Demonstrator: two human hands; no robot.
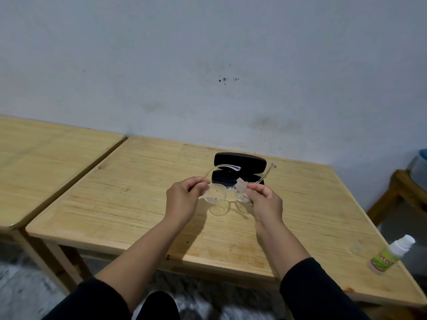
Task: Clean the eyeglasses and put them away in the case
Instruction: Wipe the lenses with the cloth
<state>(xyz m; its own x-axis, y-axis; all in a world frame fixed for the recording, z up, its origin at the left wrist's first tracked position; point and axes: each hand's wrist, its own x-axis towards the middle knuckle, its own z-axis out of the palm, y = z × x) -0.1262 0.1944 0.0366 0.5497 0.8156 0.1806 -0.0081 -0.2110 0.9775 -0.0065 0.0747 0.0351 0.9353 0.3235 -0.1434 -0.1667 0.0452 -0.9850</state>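
Note:
Clear-framed eyeglasses [217, 194] hang above the wooden table [143, 204], arms unfolded and pointing away from me. Brownish specks show on the left lens. My left hand [184, 197] pinches the frame at its left hinge. My right hand [263, 202] presses a small pale cloth [241, 183] against the right lens, gripping the lens through it. Behind the glasses the black case [238, 160] lies open on the table, lid raised, partly hidden by the frame.
A small white spray bottle [390, 254] with a green label lies near the table's right front corner. A second wooden table [46, 162] stands to the left with a narrow gap between. A wooden stool [402, 190] stands at the right by the wall.

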